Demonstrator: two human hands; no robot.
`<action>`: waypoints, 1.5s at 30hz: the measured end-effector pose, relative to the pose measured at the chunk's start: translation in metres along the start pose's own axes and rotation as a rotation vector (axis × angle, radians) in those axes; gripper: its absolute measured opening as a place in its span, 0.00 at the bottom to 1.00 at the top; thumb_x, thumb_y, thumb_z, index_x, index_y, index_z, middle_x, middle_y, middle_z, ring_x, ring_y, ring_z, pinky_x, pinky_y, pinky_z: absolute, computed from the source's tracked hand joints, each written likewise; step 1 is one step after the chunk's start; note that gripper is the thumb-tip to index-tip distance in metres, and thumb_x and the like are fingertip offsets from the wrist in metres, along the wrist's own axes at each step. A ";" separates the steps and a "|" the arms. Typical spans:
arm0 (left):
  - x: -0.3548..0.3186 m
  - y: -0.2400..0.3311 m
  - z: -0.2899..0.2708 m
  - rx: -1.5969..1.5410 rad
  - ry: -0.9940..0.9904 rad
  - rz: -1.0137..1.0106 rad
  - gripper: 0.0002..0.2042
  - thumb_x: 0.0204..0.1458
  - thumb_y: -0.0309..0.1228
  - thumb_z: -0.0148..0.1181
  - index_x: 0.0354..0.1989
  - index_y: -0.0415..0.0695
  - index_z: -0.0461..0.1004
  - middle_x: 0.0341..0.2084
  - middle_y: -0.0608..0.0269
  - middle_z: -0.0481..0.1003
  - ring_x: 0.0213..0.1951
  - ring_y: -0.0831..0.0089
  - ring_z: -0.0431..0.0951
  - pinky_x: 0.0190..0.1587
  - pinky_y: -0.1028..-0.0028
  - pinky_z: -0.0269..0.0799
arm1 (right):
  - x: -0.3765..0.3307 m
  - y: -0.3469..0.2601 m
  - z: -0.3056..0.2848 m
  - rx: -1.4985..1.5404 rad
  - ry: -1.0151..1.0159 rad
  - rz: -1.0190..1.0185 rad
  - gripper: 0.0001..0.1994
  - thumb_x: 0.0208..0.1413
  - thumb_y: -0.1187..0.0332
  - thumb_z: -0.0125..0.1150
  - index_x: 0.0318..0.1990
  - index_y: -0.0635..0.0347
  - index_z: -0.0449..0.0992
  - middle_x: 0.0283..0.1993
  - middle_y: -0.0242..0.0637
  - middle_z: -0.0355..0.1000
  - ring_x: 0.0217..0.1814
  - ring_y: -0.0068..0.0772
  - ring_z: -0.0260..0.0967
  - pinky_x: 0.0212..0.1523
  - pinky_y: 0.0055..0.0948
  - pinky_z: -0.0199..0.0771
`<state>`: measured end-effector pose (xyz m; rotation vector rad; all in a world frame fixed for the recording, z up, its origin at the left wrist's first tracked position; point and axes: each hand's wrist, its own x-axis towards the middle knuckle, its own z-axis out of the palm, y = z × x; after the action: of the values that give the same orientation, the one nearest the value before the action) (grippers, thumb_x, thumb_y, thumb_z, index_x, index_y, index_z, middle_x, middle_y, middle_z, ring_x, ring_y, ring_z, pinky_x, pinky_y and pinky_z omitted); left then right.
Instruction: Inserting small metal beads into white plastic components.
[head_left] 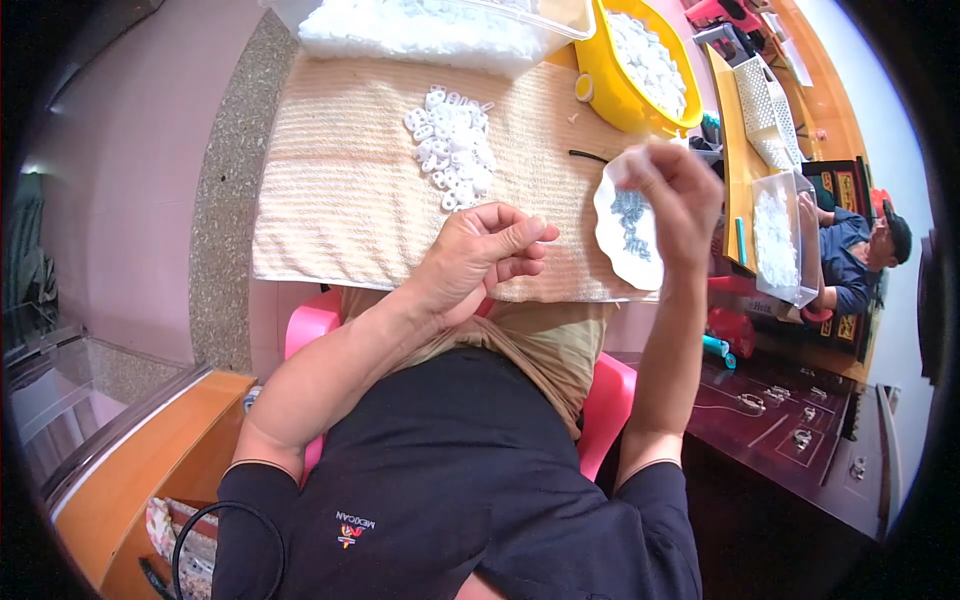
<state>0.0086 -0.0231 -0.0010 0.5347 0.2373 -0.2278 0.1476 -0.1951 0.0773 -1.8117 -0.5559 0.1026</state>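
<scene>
My left hand (485,250) is held over the near edge of the towel-covered table, thumb and fingers closed in a pinch. Whatever it grips, if anything, is too small or hidden to make out. Just beyond it, a pile of small white plastic parts (455,150) with round holes lies on the towel. My right hand (680,195) is raised over the right side of a white scalloped dish (648,272), its fingers smeared by motion. In the dish is a heap of small grey-blue metal pieces (630,215), too fine to name exactly.
A clear bin (560,25) of white pieces stands at the far edge, beside a yellow tub (610,100) of white parts. A thin black stick (588,155) lies on the striped towel (330,190). At right, another person (850,245) sits by a clear box (785,240).
</scene>
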 end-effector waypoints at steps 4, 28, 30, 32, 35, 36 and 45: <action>0.000 -0.004 0.001 0.030 -0.022 0.008 0.05 0.56 0.29 0.59 0.35 0.41 0.74 0.39 0.55 0.77 0.32 0.80 0.77 0.39 0.78 0.78 | 0.069 0.006 -0.034 -0.348 0.230 -0.144 0.14 0.53 0.66 0.65 0.42 0.69 0.78 0.31 0.38 0.77 0.27 0.23 0.74 0.30 0.18 0.73; -0.001 -0.007 0.001 0.058 0.053 0.008 0.04 0.54 0.28 0.61 0.33 0.41 0.74 0.34 0.60 0.77 0.30 0.82 0.75 0.34 0.81 0.76 | 0.025 0.033 0.085 -0.683 -0.552 -0.300 0.12 0.45 0.76 0.58 0.40 0.60 0.79 0.43 0.42 0.73 0.41 0.43 0.73 0.42 0.33 0.72; 0.000 -0.008 0.000 0.057 0.055 0.010 0.04 0.54 0.28 0.61 0.33 0.41 0.74 0.34 0.61 0.77 0.30 0.82 0.75 0.35 0.81 0.76 | 0.025 0.035 0.084 -0.663 -0.530 -0.251 0.10 0.46 0.74 0.60 0.38 0.61 0.79 0.38 0.42 0.74 0.39 0.42 0.73 0.40 0.33 0.72; 0.001 -0.008 0.000 0.056 0.058 0.013 0.04 0.54 0.28 0.61 0.33 0.41 0.74 0.33 0.61 0.77 0.30 0.82 0.75 0.35 0.80 0.76 | 0.024 0.031 0.083 -0.655 -0.538 -0.195 0.08 0.47 0.72 0.58 0.36 0.60 0.80 0.38 0.45 0.74 0.40 0.46 0.73 0.42 0.36 0.72; 0.001 -0.008 -0.001 0.059 0.070 0.021 0.04 0.54 0.28 0.61 0.33 0.42 0.74 0.33 0.61 0.77 0.31 0.82 0.75 0.35 0.80 0.76 | 0.023 0.025 0.082 -0.642 -0.540 -0.124 0.08 0.49 0.69 0.57 0.35 0.60 0.80 0.36 0.48 0.75 0.40 0.51 0.72 0.42 0.40 0.71; 0.001 -0.008 -0.001 0.059 0.073 0.022 0.04 0.54 0.28 0.61 0.33 0.42 0.74 0.33 0.62 0.77 0.31 0.82 0.75 0.35 0.80 0.76 | 0.023 0.023 0.081 -0.637 -0.536 -0.109 0.08 0.49 0.69 0.57 0.35 0.60 0.79 0.35 0.48 0.75 0.38 0.51 0.73 0.41 0.40 0.72; 0.001 -0.008 -0.001 0.065 0.086 0.025 0.04 0.54 0.28 0.61 0.33 0.42 0.74 0.33 0.62 0.77 0.31 0.82 0.75 0.36 0.79 0.76 | 0.024 0.028 0.076 -0.676 -0.502 -0.177 0.08 0.47 0.70 0.59 0.34 0.63 0.78 0.33 0.47 0.75 0.34 0.50 0.74 0.36 0.40 0.73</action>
<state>0.0068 -0.0294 -0.0061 0.6121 0.3070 -0.1890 0.1511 -0.1234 0.0326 -2.3913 -1.2140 0.2780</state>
